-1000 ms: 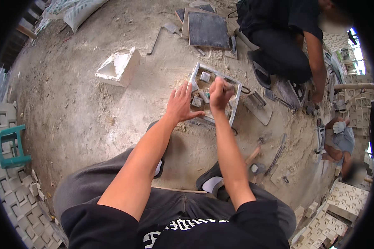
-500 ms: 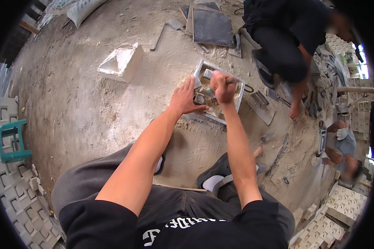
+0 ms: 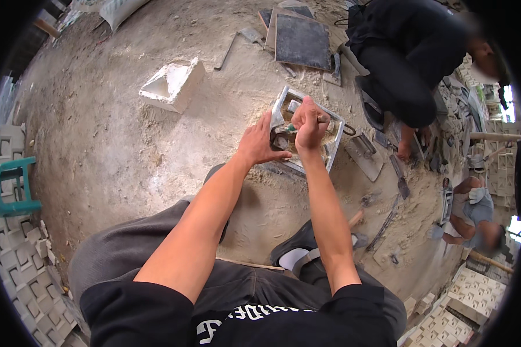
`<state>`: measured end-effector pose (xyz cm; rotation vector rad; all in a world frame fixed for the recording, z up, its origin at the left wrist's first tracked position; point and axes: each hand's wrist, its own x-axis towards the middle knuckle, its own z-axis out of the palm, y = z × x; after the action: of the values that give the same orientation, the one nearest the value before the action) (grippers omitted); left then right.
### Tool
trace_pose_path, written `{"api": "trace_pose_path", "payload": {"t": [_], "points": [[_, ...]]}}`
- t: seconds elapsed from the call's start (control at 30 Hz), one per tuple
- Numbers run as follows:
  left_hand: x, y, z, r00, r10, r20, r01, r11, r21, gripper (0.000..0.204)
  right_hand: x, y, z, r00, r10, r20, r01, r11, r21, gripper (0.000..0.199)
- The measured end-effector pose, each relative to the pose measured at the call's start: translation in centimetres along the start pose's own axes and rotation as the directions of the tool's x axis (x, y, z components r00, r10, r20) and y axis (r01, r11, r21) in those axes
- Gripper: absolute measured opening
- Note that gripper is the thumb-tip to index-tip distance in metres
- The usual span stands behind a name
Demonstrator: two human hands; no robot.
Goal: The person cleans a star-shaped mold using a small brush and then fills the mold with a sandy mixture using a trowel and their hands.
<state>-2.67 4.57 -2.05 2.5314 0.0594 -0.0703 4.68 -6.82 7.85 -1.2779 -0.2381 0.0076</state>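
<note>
We have the tray (image 3: 336, 144) at upper centre, its top edge sloping down-right, directly under our right grip (image 3: 310, 125), clenched on a mostly hidden tool (image 3: 323, 119), our left grip (image 3: 257, 143) spread unclenched along its left side.

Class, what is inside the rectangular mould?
Inside the rectangular mould are sandy material, a small pale block and another nearer the left hand. The right hand, gripping a tool, covers part of the middle; what lies beneath cannot be seen.
</note>
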Motion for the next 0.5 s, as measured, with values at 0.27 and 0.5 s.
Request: {"api": "trace_pose_path", "payload": {"t": [0.27,0.5], "points": [[-1.2,-0.4,-1.1,0.995,-0.076,0.065,0.081,0.993,-0.085,0.153,0.6,-6.8,1.2,0.993,-0.099,0.065,0.086,0.979,0.187,0.052],[-1.2,-0.4,-0.7,0.999,-0.017,0.049,0.019,0.999,-0.046,0.152,0.9,0.1,-0.2,0.997,-0.068,0.03,0.07,0.994,-0.081,0.05]]}}
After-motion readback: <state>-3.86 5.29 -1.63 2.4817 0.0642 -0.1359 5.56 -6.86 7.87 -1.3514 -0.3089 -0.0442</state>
